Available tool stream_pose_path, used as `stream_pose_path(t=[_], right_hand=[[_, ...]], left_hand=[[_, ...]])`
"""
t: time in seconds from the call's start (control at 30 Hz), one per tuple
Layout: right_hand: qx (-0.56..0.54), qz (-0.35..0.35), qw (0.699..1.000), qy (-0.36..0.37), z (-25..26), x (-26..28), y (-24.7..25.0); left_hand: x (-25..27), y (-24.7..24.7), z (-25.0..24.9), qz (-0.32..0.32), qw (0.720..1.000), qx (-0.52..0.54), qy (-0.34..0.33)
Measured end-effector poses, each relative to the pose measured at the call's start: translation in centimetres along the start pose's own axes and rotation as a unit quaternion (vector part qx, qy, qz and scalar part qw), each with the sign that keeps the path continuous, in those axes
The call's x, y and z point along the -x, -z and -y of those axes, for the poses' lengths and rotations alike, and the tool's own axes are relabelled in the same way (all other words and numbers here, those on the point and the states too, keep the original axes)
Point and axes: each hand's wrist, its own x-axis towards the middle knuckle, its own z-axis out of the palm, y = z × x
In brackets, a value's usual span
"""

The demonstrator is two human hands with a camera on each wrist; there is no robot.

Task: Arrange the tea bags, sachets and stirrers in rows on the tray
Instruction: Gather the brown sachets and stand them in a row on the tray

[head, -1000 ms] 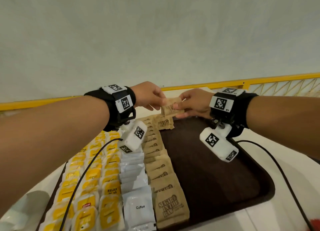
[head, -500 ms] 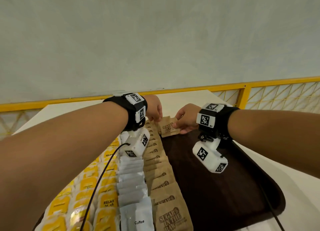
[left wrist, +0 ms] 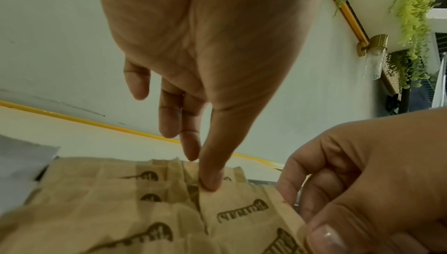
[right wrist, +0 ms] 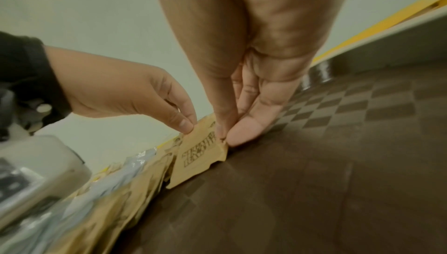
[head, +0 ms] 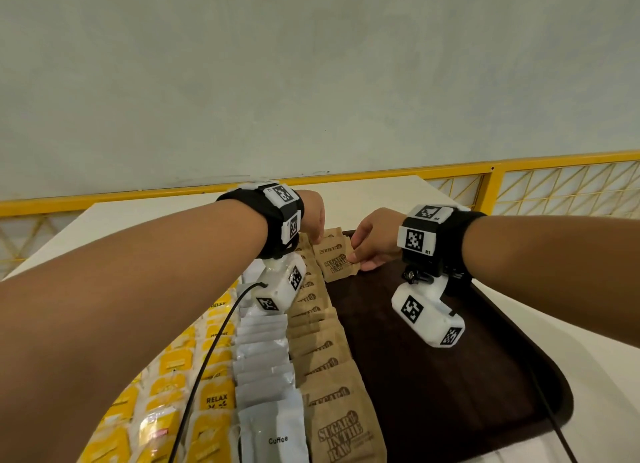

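Observation:
A dark brown tray (head: 433,393) carries rows of yellow tea bags (head: 180,376), white coffee sachets (head: 266,369) and brown sugar sachets (head: 322,351). At the tray's far end, just right of the sugar row, a brown sugar sachet (head: 337,263) (right wrist: 200,155) lies on another one. My left hand (head: 317,239) (left wrist: 202,170) pinches its upper left corner between thumb and fingertip. My right hand (head: 360,260) (right wrist: 228,136) pinches its right edge, with the fingertips down on the tray. No stirrers are in view.
The tray sits on a white table (head: 381,192) against a pale wall, with a yellow railing (head: 519,168) behind and to the right. Black cables (head: 207,358) trail from both wrist cameras across the rows and the tray's right rim (head: 540,365).
Both hands have brought the sugar sachet down from the air onto the tray's far end beside the sugar row. The head view has tilted and moved closer.

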Motion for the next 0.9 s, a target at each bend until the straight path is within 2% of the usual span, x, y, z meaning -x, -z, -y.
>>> stream_pose_path(t=[0.23,0.6,0.9], right_hand=[[-0.001,0.020,1.000,-0.005,0.0,0.4,-0.1],[-0.011,-0.001,1.000,-0.023,-0.1,1.9,-0.3],[-0.012,0.012,0.999,-0.034,0.1,1.4,-0.4]], left_hand=[[-0.6,-0.4,-0.1,0.010,0.999,-0.030,0.006],[0.5,-0.1,0.4,0.020,0.999,-0.019,0.032],[0.2,-0.5,0.0,0.027,0.999,-0.021,0.036]])
